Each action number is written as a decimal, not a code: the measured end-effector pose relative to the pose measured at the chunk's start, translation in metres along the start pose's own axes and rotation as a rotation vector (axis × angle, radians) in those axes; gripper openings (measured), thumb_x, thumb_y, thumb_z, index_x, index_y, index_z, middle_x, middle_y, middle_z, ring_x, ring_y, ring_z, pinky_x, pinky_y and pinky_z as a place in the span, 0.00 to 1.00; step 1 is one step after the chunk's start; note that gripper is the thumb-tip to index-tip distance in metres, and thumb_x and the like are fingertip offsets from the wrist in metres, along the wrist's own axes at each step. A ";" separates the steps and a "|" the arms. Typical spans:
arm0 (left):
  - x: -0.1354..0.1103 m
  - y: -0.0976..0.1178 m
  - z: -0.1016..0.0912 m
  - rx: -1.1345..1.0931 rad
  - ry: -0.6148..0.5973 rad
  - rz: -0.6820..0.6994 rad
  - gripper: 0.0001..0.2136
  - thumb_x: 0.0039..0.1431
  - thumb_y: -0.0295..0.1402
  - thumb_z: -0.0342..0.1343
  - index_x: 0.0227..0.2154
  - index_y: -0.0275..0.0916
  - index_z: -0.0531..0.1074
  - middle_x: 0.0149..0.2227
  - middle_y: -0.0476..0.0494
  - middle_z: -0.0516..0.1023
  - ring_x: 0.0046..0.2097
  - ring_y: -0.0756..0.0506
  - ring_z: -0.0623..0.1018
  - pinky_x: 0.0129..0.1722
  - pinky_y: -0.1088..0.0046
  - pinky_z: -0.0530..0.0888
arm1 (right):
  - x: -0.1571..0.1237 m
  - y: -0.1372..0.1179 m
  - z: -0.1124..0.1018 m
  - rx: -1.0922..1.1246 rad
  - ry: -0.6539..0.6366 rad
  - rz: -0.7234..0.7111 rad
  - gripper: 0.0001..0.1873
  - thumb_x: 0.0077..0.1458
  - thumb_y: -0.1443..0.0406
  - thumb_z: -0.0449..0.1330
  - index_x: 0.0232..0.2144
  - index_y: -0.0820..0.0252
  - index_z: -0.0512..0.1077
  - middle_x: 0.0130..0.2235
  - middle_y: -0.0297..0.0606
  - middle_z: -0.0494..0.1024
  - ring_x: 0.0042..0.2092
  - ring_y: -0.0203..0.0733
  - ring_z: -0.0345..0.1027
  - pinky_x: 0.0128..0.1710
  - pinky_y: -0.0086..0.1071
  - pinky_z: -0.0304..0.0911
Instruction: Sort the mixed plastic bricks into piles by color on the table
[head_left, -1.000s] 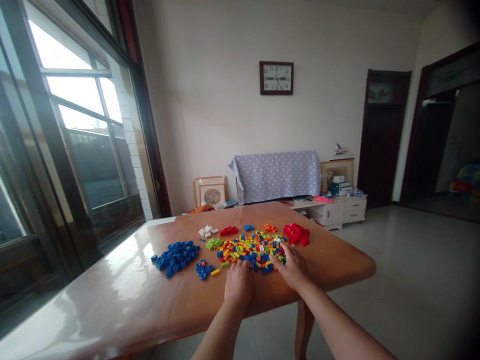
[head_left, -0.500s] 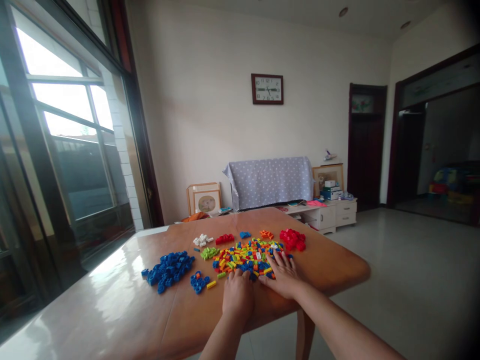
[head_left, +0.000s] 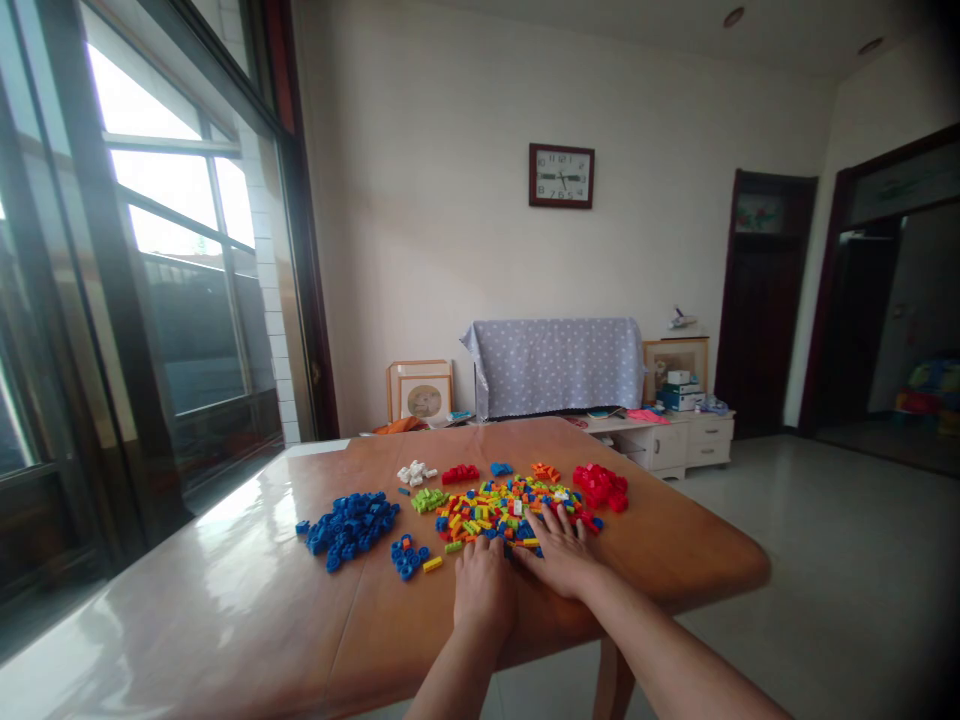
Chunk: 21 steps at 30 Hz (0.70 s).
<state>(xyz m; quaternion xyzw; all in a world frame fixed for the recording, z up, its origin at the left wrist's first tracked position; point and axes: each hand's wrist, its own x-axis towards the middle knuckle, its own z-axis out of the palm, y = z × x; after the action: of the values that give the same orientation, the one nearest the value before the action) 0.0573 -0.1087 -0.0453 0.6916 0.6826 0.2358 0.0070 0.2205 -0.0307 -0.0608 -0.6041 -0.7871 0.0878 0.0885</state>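
Recently, right hand shifted inward, fingers spread open over the mixed toy-brick pile; left hand curled at the near edge, grip unclear; handling apparently stayed there.

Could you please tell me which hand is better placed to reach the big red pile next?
Probably the right hand: it spreads over the mixed bricks, closer to the big red pile, while the left hand lies farther off.
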 end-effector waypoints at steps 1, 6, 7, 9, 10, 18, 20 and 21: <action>0.000 0.000 0.000 -0.003 -0.005 -0.005 0.15 0.65 0.29 0.45 0.47 0.41 0.74 0.50 0.36 0.74 0.53 0.36 0.71 0.51 0.58 0.65 | 0.001 -0.002 0.001 0.001 -0.002 -0.003 0.45 0.59 0.36 0.40 0.72 0.43 0.40 0.75 0.35 0.33 0.73 0.61 0.20 0.67 0.63 0.23; 0.000 0.002 0.000 -0.002 0.004 -0.007 0.16 0.65 0.28 0.43 0.49 0.40 0.72 0.50 0.36 0.74 0.53 0.35 0.71 0.51 0.57 0.65 | 0.004 -0.013 0.004 0.030 0.017 -0.054 0.41 0.62 0.39 0.39 0.72 0.45 0.43 0.74 0.36 0.36 0.74 0.58 0.23 0.67 0.60 0.23; 0.000 0.002 0.000 0.000 0.007 -0.009 0.16 0.65 0.28 0.43 0.49 0.40 0.72 0.50 0.35 0.74 0.53 0.35 0.71 0.51 0.57 0.65 | 0.004 -0.013 0.004 0.039 0.018 -0.068 0.40 0.63 0.40 0.39 0.72 0.45 0.44 0.74 0.36 0.36 0.74 0.57 0.24 0.68 0.59 0.24; 0.000 0.002 0.000 0.002 0.008 -0.014 0.16 0.65 0.28 0.43 0.50 0.39 0.72 0.51 0.35 0.74 0.53 0.35 0.71 0.51 0.57 0.65 | 0.003 -0.014 0.003 0.054 0.020 -0.090 0.39 0.64 0.41 0.40 0.72 0.44 0.47 0.74 0.35 0.38 0.74 0.55 0.27 0.68 0.58 0.25; 0.000 0.002 0.000 -0.001 0.009 -0.014 0.16 0.65 0.28 0.43 0.50 0.40 0.72 0.51 0.35 0.74 0.53 0.35 0.71 0.52 0.58 0.64 | 0.003 -0.013 0.003 0.059 0.027 -0.096 0.38 0.64 0.41 0.41 0.71 0.44 0.48 0.74 0.35 0.39 0.74 0.55 0.28 0.69 0.57 0.26; -0.002 0.002 -0.003 -0.014 -0.009 -0.010 0.15 0.65 0.29 0.44 0.49 0.40 0.72 0.51 0.35 0.74 0.53 0.36 0.70 0.51 0.59 0.64 | 0.009 -0.001 0.010 0.222 0.227 -0.110 0.40 0.61 0.42 0.49 0.67 0.55 0.60 0.70 0.42 0.57 0.72 0.55 0.40 0.70 0.50 0.39; -0.002 0.003 -0.004 -0.005 -0.010 -0.004 0.15 0.66 0.30 0.44 0.49 0.40 0.72 0.51 0.35 0.74 0.53 0.36 0.70 0.52 0.59 0.64 | 0.010 0.004 0.011 0.357 0.328 -0.124 0.36 0.62 0.45 0.48 0.64 0.58 0.66 0.67 0.44 0.64 0.71 0.52 0.47 0.69 0.46 0.45; -0.003 0.003 -0.004 0.001 -0.010 -0.003 0.15 0.65 0.30 0.44 0.49 0.40 0.72 0.51 0.35 0.74 0.53 0.36 0.70 0.52 0.59 0.64 | 0.011 0.008 0.012 0.447 0.381 -0.125 0.34 0.62 0.46 0.48 0.61 0.58 0.68 0.65 0.44 0.67 0.69 0.51 0.52 0.67 0.44 0.49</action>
<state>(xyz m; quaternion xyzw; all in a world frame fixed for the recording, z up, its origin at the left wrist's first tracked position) 0.0589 -0.1126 -0.0416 0.6918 0.6837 0.2320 0.0107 0.2220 -0.0189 -0.0736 -0.5257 -0.7531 0.1385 0.3705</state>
